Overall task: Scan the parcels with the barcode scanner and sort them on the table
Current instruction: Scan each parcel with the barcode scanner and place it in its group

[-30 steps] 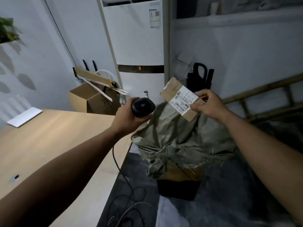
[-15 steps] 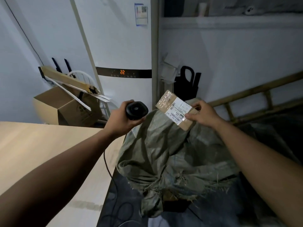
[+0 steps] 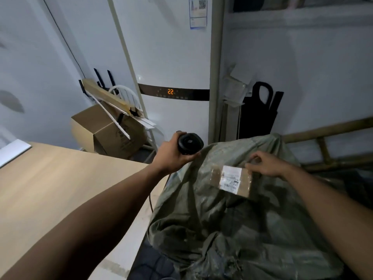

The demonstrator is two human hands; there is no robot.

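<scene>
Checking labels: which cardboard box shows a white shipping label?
The small flat parcel lying on the green sack, beside the right hand. The big open carton by the wall shows only dark print.
</scene>
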